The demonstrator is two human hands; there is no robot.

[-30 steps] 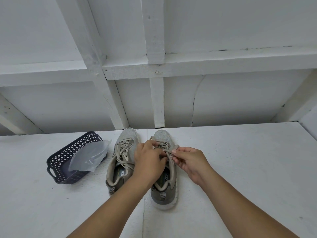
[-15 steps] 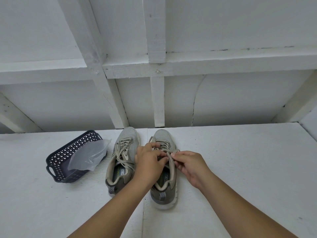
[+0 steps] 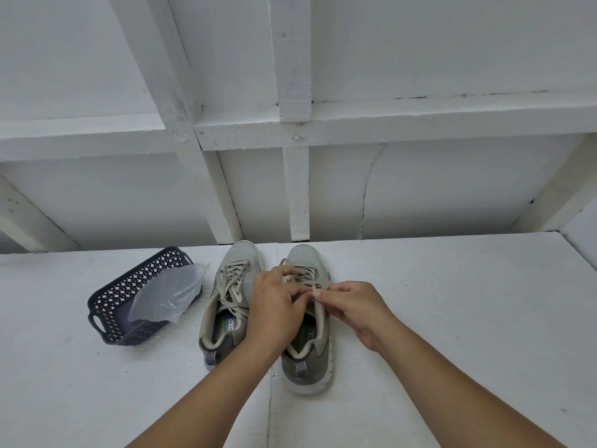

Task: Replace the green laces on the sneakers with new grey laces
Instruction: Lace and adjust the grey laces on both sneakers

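Two grey-green sneakers stand side by side on the white surface, toes toward the wall. The left sneaker (image 3: 231,302) keeps its pale greenish lace (image 3: 235,279) threaded and tied. Over the right sneaker (image 3: 310,350) both hands work at the lace (image 3: 308,273) near the top eyelets. My left hand (image 3: 274,308) covers the tongue with fingers curled on the lace. My right hand (image 3: 352,307) pinches a lace end between thumb and forefinger at the shoe's right edge.
A dark perforated plastic basket (image 3: 106,315) sits to the left of the shoes with a clear plastic bag (image 3: 168,292) draped over it. A white framed wall (image 3: 297,189) rises right behind the toes. Open white surface extends to the right.
My right hand has slid left and slightly down toward my left hand, bringing its pinched lace end over the shoe's throat. The sneakers and basket stay in place.
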